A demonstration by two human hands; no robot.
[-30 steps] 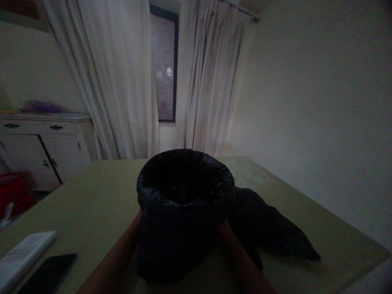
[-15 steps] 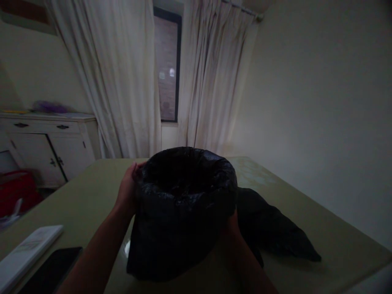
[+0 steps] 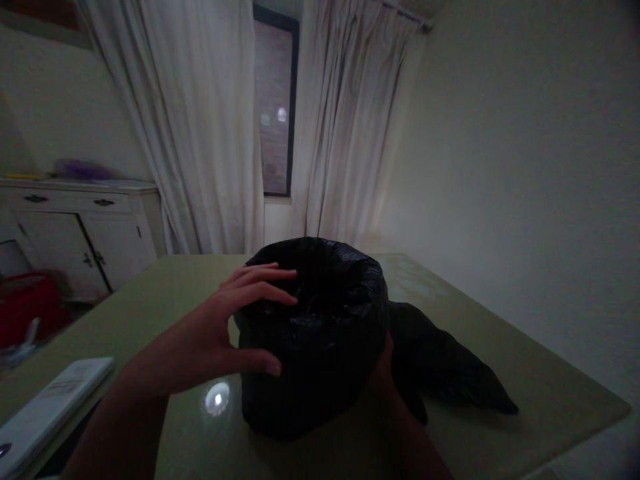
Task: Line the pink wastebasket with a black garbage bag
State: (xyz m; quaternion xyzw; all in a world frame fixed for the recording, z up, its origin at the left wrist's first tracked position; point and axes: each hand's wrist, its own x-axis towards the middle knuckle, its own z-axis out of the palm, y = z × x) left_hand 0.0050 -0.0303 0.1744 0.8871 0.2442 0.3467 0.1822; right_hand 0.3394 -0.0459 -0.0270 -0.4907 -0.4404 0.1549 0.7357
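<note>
A black plastic garbage bag (image 3: 310, 360) stands on the table with a wide round mouth facing up and towards me. It looks stretched over a round bin, but any bin wall is hidden. My left hand (image 3: 225, 327) is at the mouth's left edge, fingers spread over the rim and thumb apart in front of the outer side. Against the lower right side, my right hand (image 3: 384, 367) holds the bag, most of its fingers hidden behind it. Right of it, the loose tail of black plastic (image 3: 450, 363) lies on the table; whether it joins the bag I cannot tell.
The pale green table (image 3: 500, 347) meets the wall on the right. At its left front lie a white flat box (image 3: 55, 400) and a dark flat object (image 3: 75, 433) partly under my forearm. Beyond stand a white cabinet (image 3: 100, 233), a red bag (image 3: 30, 310) and curtains (image 3: 210, 133).
My left hand has left the bag's outer left side and come up over the rim, fingers spread. The bag's left lower side has shifted slightly right. The right hand stays at its side.
</note>
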